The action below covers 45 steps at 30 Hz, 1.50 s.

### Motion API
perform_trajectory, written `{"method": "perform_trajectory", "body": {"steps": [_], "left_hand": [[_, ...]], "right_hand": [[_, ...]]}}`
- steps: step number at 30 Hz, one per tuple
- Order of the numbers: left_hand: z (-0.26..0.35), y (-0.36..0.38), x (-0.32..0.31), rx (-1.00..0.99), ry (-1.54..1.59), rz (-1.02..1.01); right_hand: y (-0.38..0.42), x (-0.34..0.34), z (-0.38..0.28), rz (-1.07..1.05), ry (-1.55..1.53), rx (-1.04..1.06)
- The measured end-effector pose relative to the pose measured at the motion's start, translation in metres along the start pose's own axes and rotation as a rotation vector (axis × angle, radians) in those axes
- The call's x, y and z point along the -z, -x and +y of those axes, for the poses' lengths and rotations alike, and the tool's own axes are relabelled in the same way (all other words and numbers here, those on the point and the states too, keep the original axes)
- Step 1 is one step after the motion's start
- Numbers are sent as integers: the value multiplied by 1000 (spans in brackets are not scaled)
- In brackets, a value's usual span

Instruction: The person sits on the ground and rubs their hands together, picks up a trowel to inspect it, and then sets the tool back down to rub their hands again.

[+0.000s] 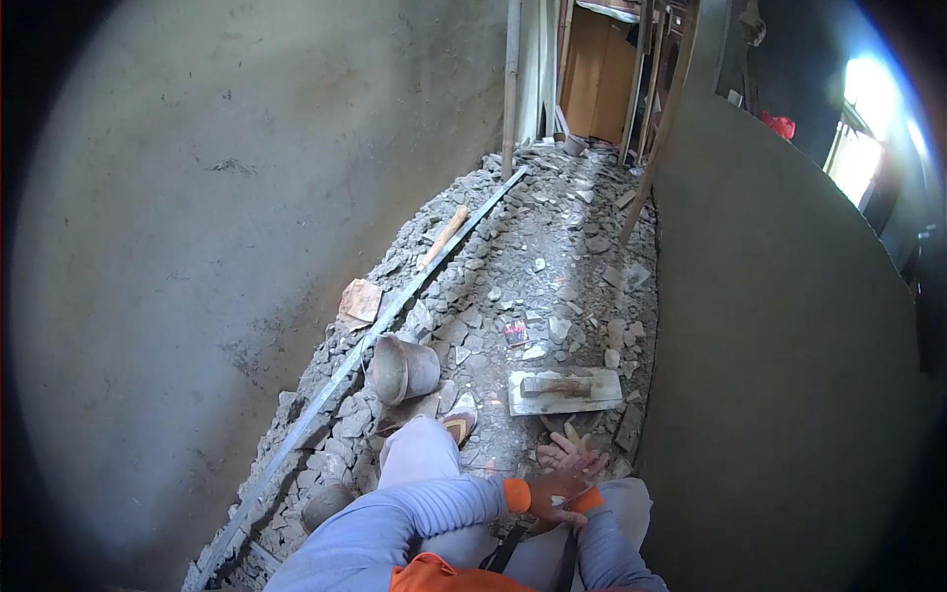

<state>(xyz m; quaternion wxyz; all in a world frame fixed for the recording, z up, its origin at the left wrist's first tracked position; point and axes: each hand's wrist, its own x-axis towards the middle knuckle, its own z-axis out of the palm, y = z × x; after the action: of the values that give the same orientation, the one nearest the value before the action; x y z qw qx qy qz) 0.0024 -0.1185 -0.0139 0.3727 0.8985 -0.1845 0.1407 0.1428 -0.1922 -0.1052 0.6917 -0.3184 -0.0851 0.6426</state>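
Observation:
My left hand [554,495], orange cuff at its wrist, reaches across and lies over my right hand and wrist. Its fingers look stretched out, with a small pale patch on the back of the hand. Beneath it, my right hand [564,450] has its fingers spread and holds nothing I can see. Just beyond both hands, a plastering float [533,403] rests on the rubble with its wooden handle up, touched by neither hand. A tilted, mortar-stained bucket [404,370] stands to the left, near my sandalled foot [461,419].
A long metal straightedge [326,397] runs along the left wall over broken rubble. Beside it lie a wooden stick [443,238] and a brick piece [360,300]. A low plastered wall [769,345] borders the right. Poles [511,89] and an orange-brown door [599,74] stand at the far end.

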Motion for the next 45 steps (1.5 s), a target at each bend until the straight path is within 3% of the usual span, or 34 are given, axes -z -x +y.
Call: {"method": "perform_trajectory", "body": {"steps": [6,13,16,21,24,27,31,34,40,43,45], "left_hand": [[-7,-14,8,66,-121,-41],[-53,-27,8,273,-212,-13],[-68,-25,19,425,-107,9],[-58,-31,29,540,-76,65],[-63,-30,10,514,-28,74],[-61,-27,0,367,-224,-35],[-31,-26,15,426,-174,-40],[-49,-20,-2,284,-263,-197],[-58,-1,-16,18,-217,-18],[-44,-16,5,265,-327,-483],[-63,-8,-12,234,-388,-359]], "right_hand": [[5,-40,1,85,308,13],[2,-26,18,17,222,-68],[-3,-24,21,20,196,-73],[-4,-36,15,62,102,19],[0,-47,0,131,10,103],[1,-50,-11,198,-63,167],[4,-54,-16,242,-37,186],[9,-65,-25,259,-7,165],[1,-38,-30,180,-136,141],[1,-35,-27,216,-155,169],[2,-46,-28,251,-219,185]]}}
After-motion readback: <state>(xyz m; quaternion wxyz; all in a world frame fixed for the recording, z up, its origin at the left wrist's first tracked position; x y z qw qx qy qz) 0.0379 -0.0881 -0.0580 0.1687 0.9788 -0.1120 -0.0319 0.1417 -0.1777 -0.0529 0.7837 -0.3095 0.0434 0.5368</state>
